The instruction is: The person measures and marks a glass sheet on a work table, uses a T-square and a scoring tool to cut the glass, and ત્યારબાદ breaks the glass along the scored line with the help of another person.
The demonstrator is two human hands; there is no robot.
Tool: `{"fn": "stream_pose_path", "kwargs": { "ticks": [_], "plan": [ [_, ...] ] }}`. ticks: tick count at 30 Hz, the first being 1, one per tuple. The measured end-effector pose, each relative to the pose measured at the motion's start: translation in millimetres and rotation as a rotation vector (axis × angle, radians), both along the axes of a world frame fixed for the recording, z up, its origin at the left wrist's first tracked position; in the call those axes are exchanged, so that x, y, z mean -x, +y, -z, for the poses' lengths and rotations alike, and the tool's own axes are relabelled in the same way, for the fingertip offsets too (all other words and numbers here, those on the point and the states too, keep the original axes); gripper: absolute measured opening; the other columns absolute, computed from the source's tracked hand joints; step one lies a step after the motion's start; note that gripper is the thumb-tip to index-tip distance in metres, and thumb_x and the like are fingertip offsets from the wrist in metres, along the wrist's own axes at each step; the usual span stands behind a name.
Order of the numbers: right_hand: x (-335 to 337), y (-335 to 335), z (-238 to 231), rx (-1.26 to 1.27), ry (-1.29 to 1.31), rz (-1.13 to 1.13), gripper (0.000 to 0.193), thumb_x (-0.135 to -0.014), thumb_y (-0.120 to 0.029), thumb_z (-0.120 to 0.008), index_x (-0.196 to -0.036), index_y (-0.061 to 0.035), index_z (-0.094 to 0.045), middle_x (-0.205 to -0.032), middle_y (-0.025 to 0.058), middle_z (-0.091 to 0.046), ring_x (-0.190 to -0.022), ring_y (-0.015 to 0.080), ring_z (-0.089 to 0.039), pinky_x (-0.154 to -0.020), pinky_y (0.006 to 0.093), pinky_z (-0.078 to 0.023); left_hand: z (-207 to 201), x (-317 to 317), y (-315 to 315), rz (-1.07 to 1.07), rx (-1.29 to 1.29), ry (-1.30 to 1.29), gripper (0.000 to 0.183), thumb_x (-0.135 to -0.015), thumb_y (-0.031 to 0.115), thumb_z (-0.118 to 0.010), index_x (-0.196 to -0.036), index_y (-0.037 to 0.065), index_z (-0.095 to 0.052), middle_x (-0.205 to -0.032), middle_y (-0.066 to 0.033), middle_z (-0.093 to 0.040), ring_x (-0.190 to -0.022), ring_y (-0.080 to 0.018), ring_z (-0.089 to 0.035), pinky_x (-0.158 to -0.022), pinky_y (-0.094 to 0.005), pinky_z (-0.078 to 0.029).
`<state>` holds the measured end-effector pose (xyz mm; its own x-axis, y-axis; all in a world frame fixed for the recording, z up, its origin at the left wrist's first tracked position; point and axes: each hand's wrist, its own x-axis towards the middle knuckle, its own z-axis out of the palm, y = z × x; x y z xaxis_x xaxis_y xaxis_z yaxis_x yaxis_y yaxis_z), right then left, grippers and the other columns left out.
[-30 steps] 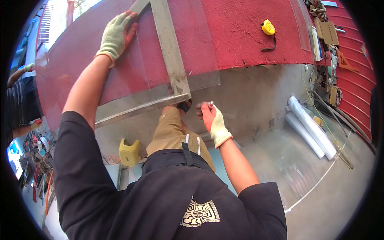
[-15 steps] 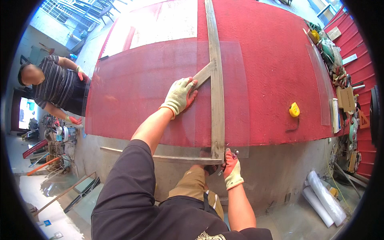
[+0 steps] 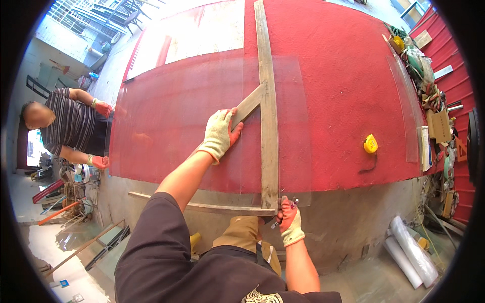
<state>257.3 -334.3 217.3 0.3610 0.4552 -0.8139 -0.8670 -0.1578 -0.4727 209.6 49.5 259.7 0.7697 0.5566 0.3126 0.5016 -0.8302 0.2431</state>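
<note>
A large clear glass sheet (image 3: 182,96) lies on the red-covered table (image 3: 338,101). Across it, from the far side to the near edge, runs a wooden square (image 3: 268,141) with a diagonal brace and a crosspiece along the near side. My left hand (image 3: 220,132), in a cream and red glove, is closed on the brace, pressing it against the glass. In the matching glove, my right hand (image 3: 289,222) grips a small glass cutter (image 3: 296,201) beside the square's near corner. Its fingers hide most of the cutter.
A yellow tape measure (image 3: 371,144) lies to the right on the table. Another gloved person (image 3: 70,121) stands at the left end. Tools and cartons (image 3: 438,126) crowd the right edge. Plastic-wrapped rolls (image 3: 411,252) lie on the floor at lower right.
The view has shifted slightly, so the table sits lower in the picture. My hands keep their holds on the square and cutter. At left, the other person's head and hands have moved.
</note>
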Motion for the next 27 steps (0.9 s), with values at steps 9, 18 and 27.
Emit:
{"fn": "stream_pose_path", "kwargs": {
  "ticks": [9, 18, 27],
  "plan": [
    [-55.5, -40.1, -88.3, -0.161, -0.188, 0.267, 0.042, -0.104, -0.035, -0.064, -0.127, 0.0001, -0.063, -0.1, 0.0084, -0.069, -0.058, 0.0074, -0.05, -0.052, 0.0256, -0.041, -29.9, -31.1, -1.5, -0.201, 0.075, 0.321, 0.064, -0.089, 0.052, -0.074, -0.13, 0.005, -0.063, -0.115, -0.0164, -0.064, -0.108, -0.0356, -0.062, -0.091, -0.0475, -0.053],
    [-126.3, -104.7, -150.7, -0.198, -0.193, 0.417, 0.04, -0.097, -0.026, -0.055, -0.124, 0.0036, -0.061, -0.091, 0.009, -0.063, -0.052, 0.0068, -0.036, -0.051, 0.0253, -0.031, -39.2, -27.3, -7.5, -0.131, 0.191, 0.17, 0.056, -0.091, 0.041, -0.075, -0.125, 0.0, -0.055, -0.118, -0.0217, -0.057, -0.101, -0.0432, -0.066, -0.084, -0.0493, -0.057],
    [-284.5, -180.8, -137.7, -0.377, -0.422, 0.51, 0.035, -0.097, -0.026, -0.054, -0.122, -0.0034, -0.064, -0.095, 0.0085, -0.065, -0.053, 0.0061, -0.04, -0.049, 0.0238, -0.032, -149.3, -47.6, -63.6, -0.144, 0.314, 0.194, 0.076, -0.089, 0.024, -0.073, -0.155, 0.012, -0.036, -0.121, -0.0244, -0.07, -0.102, -0.045, -0.071, -0.087, -0.0496, -0.058]
  ]
}}
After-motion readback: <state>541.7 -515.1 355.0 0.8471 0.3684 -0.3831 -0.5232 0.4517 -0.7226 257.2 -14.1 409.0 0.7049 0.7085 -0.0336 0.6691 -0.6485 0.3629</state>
